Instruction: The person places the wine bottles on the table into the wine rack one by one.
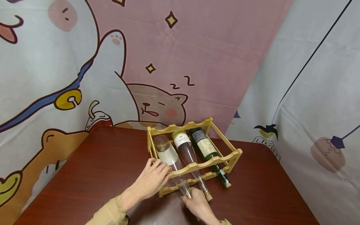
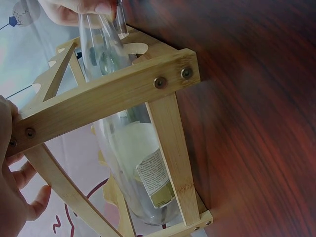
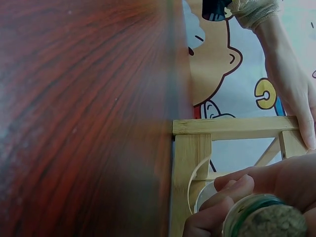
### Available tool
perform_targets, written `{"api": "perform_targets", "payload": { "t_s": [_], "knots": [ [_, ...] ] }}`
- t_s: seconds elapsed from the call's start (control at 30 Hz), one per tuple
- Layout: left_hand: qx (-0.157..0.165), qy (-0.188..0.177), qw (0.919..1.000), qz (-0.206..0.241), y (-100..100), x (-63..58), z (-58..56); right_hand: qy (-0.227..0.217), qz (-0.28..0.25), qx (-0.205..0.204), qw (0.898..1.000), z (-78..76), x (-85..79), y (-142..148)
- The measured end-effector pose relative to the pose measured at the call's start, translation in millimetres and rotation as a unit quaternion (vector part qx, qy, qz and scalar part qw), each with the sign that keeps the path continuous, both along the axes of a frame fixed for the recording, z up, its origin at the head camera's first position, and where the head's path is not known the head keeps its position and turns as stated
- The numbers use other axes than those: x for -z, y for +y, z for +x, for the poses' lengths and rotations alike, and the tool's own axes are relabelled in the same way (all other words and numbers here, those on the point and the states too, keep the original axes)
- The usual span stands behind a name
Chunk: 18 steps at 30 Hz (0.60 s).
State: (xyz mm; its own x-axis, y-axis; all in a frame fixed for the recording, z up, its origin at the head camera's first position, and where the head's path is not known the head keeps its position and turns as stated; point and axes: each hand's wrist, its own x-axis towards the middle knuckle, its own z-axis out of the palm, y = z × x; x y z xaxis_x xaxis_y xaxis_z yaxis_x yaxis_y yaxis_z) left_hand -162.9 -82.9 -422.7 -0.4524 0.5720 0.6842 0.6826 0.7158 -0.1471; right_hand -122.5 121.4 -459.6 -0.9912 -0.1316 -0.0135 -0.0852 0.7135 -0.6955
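A light wooden wine rack (image 1: 234, 154) holds three bottles lying with their necks toward me. On its left is a clear bottle (image 1: 168, 155) with a pale label; my right hand (image 1: 197, 201) grips this bottle by the neck, below the front rail. My left hand (image 1: 155, 178) holds the rack's front left top corner, its fingers (image 2: 38, 203) reaching around the wood in the left wrist view. In the middle lies another clear bottle (image 1: 181, 139), white-labelled and corked, its neck beside my right hand. A corked mouth (image 3: 271, 222) shows close up in the right wrist view.
A dark green bottle (image 1: 206, 147) with a cream label occupies the rack's right place, its corked neck sticking out past the front. The rack stands on a dark red-brown table (image 1: 112, 156). Behind hangs a cartoon-printed cloth (image 1: 213, 62).
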Motion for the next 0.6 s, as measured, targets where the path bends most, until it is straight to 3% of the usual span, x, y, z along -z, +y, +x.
{"api": "perform_targets", "payload": {
  "t_s": [0.27,0.6],
  "knots": [
    [0.0,-0.001,1.0,0.001,-0.6,1.6,-0.3,-0.015,-0.014,0.0,1.0,-4.1,1.9,-7.1],
    [0.0,0.011,0.9999,0.005,-0.3,1.9,-0.5,0.008,-0.01,0.004,1.0,-9.5,4.3,-13.1]
  ]
}}
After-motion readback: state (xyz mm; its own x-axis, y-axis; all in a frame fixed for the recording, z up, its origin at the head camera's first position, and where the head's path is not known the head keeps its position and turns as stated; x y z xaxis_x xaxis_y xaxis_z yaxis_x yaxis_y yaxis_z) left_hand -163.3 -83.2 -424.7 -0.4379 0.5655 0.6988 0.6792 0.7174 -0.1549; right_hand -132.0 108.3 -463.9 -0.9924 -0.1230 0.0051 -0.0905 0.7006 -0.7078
